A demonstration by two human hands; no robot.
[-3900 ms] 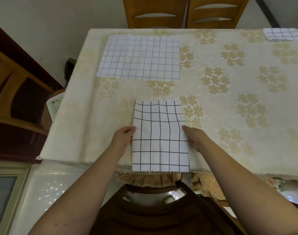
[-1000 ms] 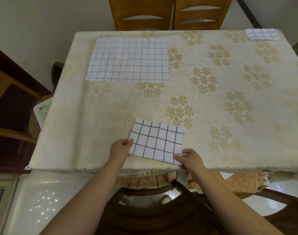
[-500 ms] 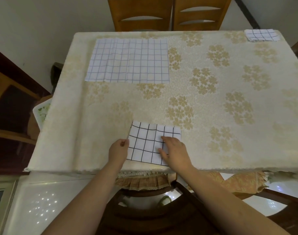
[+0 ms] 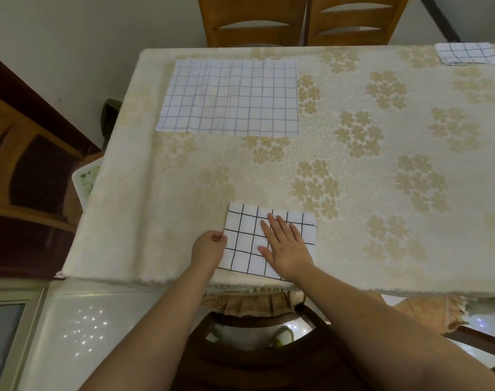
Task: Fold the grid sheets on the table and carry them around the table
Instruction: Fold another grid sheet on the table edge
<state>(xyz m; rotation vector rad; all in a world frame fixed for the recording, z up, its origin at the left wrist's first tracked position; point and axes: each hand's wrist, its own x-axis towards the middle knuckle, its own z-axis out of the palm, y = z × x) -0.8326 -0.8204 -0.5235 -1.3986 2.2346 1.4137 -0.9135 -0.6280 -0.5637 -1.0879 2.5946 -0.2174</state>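
At six o'clock on the table (image 4: 353,170), the right hand (image 4: 287,245) presses flat, fingers straight, on a folded black-grid sheet (image 4: 242,238); the left hand (image 4: 208,246) pinches its edge. An unfolded blue-grid sheet (image 4: 229,98) lies at eleven o'clock, a small folded sheet (image 4: 466,53) at one o'clock. Folding looks partly done; carrying remains.

Right hand (image 4: 285,249) covers folded grid sheet's (image 4: 243,244) near-right part; far chairs (image 4: 302,21) cropped at top; desk's (image 4: 410,249) right edge cut off.

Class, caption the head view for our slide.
Right hand flattens folded grid sheet; left hand grips its edge.
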